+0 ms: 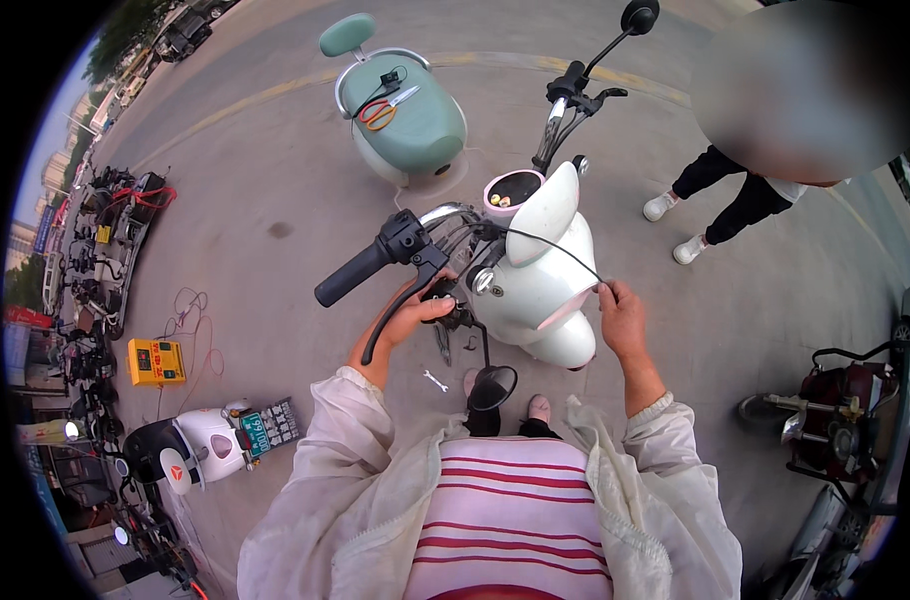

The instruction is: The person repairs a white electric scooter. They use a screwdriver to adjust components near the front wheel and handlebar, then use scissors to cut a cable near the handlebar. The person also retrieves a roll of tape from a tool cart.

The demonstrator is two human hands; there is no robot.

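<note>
A white electric scooter (540, 270) stands in front of me, its handlebar pointing left. My left hand (415, 315) is closed around a small black fitting (442, 292) below the brake lever (395, 315), beside the stem of the round mirror (494, 388). Fingers hide part of that fitting, so its kind is unclear. A thin black cable (560, 246) arcs from the handlebar across the white front panel. Its far end is pinched between the thumb and fingers of my right hand (623, 315), just right of the panel. The black handlebar grip (353, 276) is untouched.
Orange-handled scissors (378, 115) lie on the scooter's green seat (415, 130). A wrench (435, 380) is on the ground near my feet. A yellow box (156, 361) with wires sits left, near another scooter (210, 445). A person (740, 190) stands at right; a dark red vehicle (835, 415) is parked there.
</note>
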